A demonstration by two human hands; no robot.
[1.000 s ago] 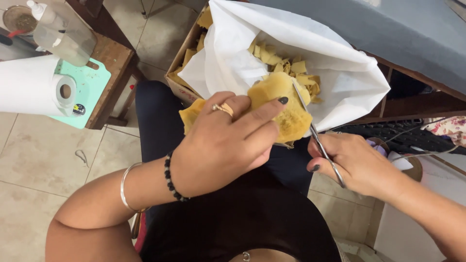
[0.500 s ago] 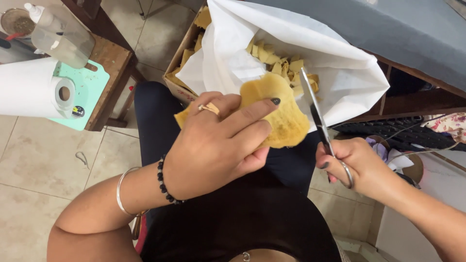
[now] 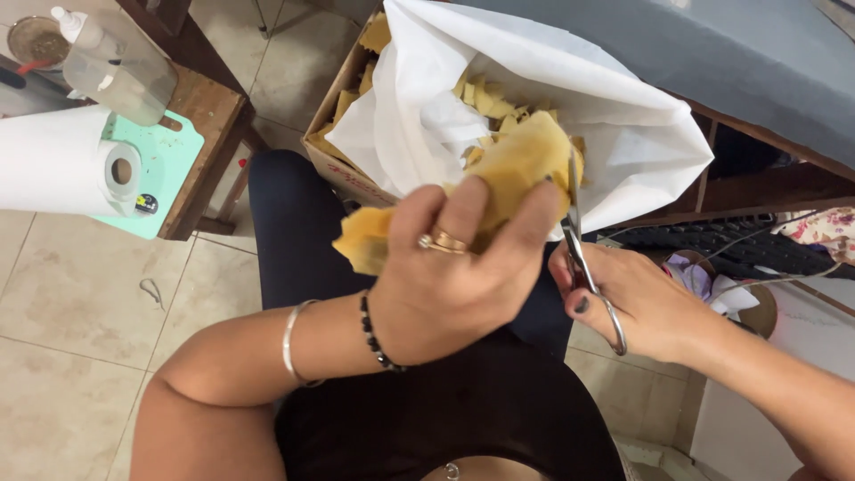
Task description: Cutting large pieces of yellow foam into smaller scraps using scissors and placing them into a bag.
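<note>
My left hand (image 3: 450,276) grips a folded piece of yellow sponge-like foam (image 3: 512,169), holding it over my lap. My right hand (image 3: 637,303) holds metal scissors (image 3: 574,227) by the handles, blades pointing up and away along the right edge of the foam. Just beyond, a cardboard box (image 3: 331,160) lined with white paper (image 3: 623,116) holds several small yellow foam cuttings (image 3: 485,98). I wear a ring, a silver bangle and a black bead bracelet on the left arm.
A wooden side table (image 3: 209,134) at the left carries a white paper roll (image 3: 53,160), a mint-green board (image 3: 165,169) and a clear bottle (image 3: 116,62). A grey tabletop (image 3: 712,53) lies at the right, above a shelf with a dark keyboard (image 3: 712,236). The floor is tiled.
My left hand has turned and folded the foam, lifting it nearer the box. The scissors swung from a slant to nearly upright against the foam's right edge.
</note>
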